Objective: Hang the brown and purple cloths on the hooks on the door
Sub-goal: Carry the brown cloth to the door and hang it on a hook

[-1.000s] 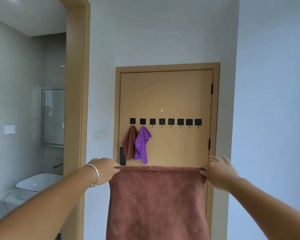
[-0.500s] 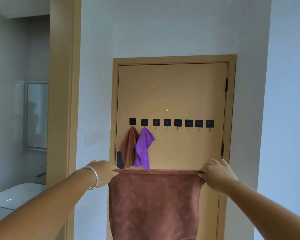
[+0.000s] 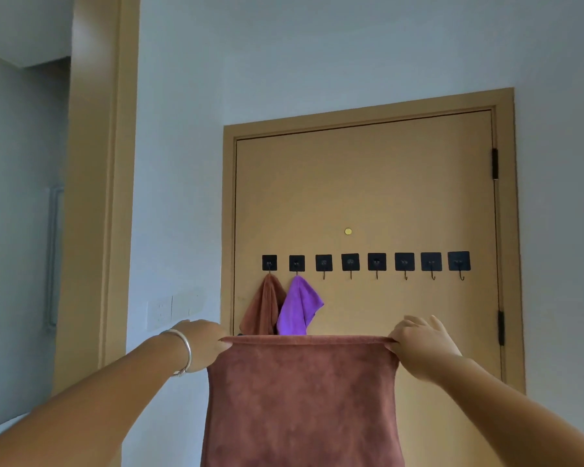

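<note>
Closer to the tan door [image 3: 402, 197] now than half a second ago, black adhesive hooks [image 3: 350, 262] looming larger, view tilted. Left hand [image 3: 203, 345] and right hand [image 3: 422, 345] pinching shut on the top corners of a large brown towel [image 3: 300, 399], stretched flat, hanging straight down. Behind it, small brown cloth [image 3: 263, 306] on the first hook, purple cloth [image 3: 299, 308] on the second, touching side by side.

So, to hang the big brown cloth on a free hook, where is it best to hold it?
Probably by one top corner, from the side. The brown cloth hangs flat, its top edge stretched between the left hand and right hand. A pinched corner gives a small bunch to slip over the third hook.
</note>
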{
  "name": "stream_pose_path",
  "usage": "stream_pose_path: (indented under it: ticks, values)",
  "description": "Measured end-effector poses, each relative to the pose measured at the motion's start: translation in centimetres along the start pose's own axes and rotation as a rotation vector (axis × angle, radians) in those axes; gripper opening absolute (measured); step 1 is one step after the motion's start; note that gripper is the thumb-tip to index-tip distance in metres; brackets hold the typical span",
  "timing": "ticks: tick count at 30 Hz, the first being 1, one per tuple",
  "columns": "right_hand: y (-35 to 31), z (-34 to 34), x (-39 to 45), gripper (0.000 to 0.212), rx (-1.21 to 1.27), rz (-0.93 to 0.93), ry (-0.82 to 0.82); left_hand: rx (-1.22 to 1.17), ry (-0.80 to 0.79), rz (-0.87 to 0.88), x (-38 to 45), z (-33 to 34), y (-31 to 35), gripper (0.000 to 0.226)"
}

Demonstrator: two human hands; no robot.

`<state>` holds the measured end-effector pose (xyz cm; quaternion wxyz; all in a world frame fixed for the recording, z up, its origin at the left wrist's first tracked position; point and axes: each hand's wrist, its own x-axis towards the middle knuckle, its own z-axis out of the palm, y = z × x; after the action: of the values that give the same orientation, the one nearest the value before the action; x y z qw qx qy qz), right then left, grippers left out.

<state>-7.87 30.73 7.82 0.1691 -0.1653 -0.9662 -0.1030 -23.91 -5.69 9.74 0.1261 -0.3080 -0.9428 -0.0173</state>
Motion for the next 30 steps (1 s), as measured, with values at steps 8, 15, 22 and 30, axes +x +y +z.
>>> stream_pose_path:
  ticks: [8, 15, 22, 30]
  values:
    - [1.7, 2.7, 10.1, 0.039, 0.02, -0.006, 0.014, 0.007, -0.04, -0.047, 9.8, 1.7, -1.0, 0.035]
    - [2.5, 7.7, 16.3, 0.042, 0.0, 0.0, -0.029, -0.083, -0.091, 0.007, 17.7, 6.1, -1.6, 0.032]
    - [4.0, 10.5, 23.5, 0.042, -0.106, 0.067, -0.038, -0.143, -0.057, 0.106, 28.9, 8.9, -2.9, 0.034]
    - [5.9, 11.3, 33.2, 0.04, -0.157, 0.188, 0.1, -0.114, 0.07, 0.22, 42.6, 10.2, -3.9, 0.034]
